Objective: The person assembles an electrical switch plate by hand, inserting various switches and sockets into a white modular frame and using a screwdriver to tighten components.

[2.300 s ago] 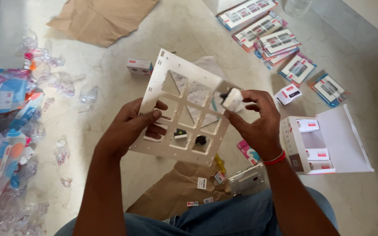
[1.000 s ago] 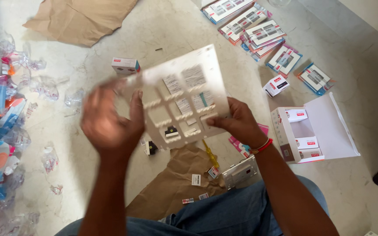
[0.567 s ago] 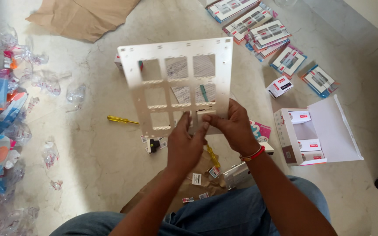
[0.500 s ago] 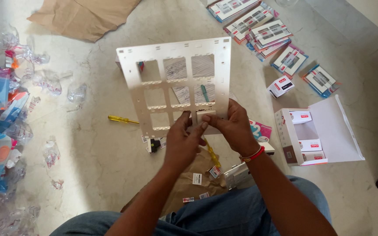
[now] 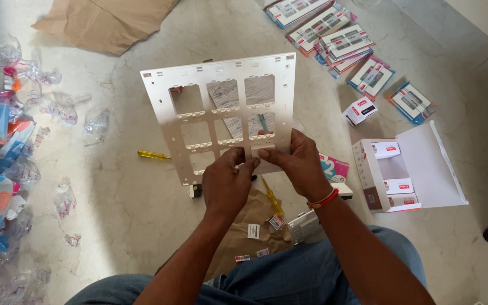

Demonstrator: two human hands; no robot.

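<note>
I hold a white plastic frame plate (image 5: 221, 76) with several square openings upright over the marble floor. My left hand (image 5: 227, 183) grips its near edge from below, thumb and fingers pinched on the rim. My right hand (image 5: 295, 164), with a red band at the wrist, pinches the same near edge just to the right, fingertips on a small white piece set in one opening. The two hands almost touch. Papers and the floor show through the openings.
A yellow screwdriver (image 5: 152, 155) lies left of the plate, another (image 5: 272, 197) under my hands. An open white carton (image 5: 408, 169) of small boxes stands right. Flat packets (image 5: 334, 34) lie far right, plastic wrappers (image 5: 7, 141) left, brown paper (image 5: 103, 20) far left.
The plate was turned over and swung upright. My left hand moved from its left side to the near edge beside my right hand. Both hands now pinch the bottom rim.
</note>
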